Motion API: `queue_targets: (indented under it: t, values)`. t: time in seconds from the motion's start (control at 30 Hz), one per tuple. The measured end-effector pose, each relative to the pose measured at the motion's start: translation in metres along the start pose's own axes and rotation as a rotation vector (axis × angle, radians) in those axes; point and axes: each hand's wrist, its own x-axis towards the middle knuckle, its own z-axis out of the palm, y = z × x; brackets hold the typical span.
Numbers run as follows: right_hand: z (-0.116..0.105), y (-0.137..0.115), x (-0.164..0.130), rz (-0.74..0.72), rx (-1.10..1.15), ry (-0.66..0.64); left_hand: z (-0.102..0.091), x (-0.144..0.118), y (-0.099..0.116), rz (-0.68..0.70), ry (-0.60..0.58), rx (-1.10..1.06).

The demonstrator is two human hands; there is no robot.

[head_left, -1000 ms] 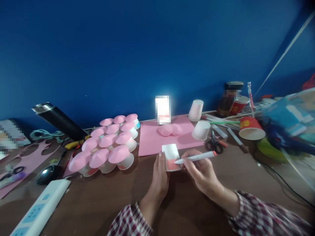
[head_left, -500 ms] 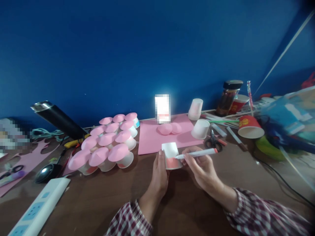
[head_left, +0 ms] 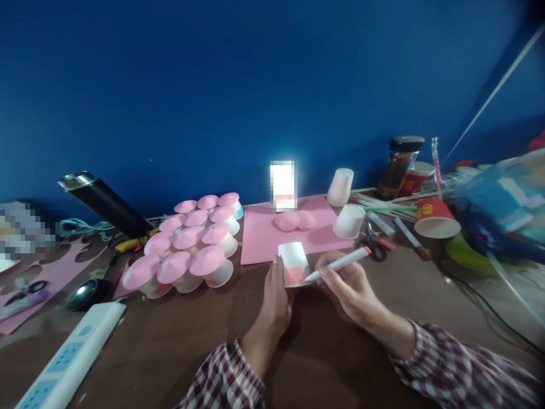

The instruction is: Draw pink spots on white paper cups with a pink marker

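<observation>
A white cup (head_left: 292, 255) is gripped by the left hand (head_left: 276, 301), facing the right hand (head_left: 351, 289), in which a marker (head_left: 349, 259) is pinched, tip at the cup's orange patch (head_left: 296, 275). Colouring seems underway; steady support is probably called for next. Left of both hands, cone-topped cups (head_left: 207, 261) are grouped.

It looked like a craft corner, perhaps at home: scissors (head_left: 372, 242), markers (head_left: 346, 259), pink paper (head_left: 259, 241) and cups (head_left: 293, 258) crowded a counter (head_left: 170, 346) against a blue wall (head_left: 255, 85).

Marker (head_left: 347, 259) tilted more steeply, its tip (head_left: 307, 279) lower on the white cup (head_left: 292, 255)
</observation>
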Motion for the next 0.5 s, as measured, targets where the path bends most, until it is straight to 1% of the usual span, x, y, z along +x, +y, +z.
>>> queue_targets:
  t: [0.17, 0.3, 0.43, 0.5]
  values:
    - [0.0004, -0.0017, 0.0005, -0.002, 0.002, 0.032, -0.0026, 0.0023, -0.0016, -0.001, -0.018, -0.025]
    - [0.0004, -0.0023, 0.0005, -0.021, -0.047, -0.037, -0.0035, 0.0029, -0.0019, 0.006, -0.014, -0.018]
    - [0.0001, -0.0004, 0.001, -0.014, -0.015, -0.013, -0.0027, 0.0022, -0.0011, 0.013, -0.029, -0.014]
    - [-0.0002, -0.0001, 0.0016, -0.006, -0.019, -0.031, -0.0022, 0.0022, -0.0009, 0.015, -0.023, -0.014]
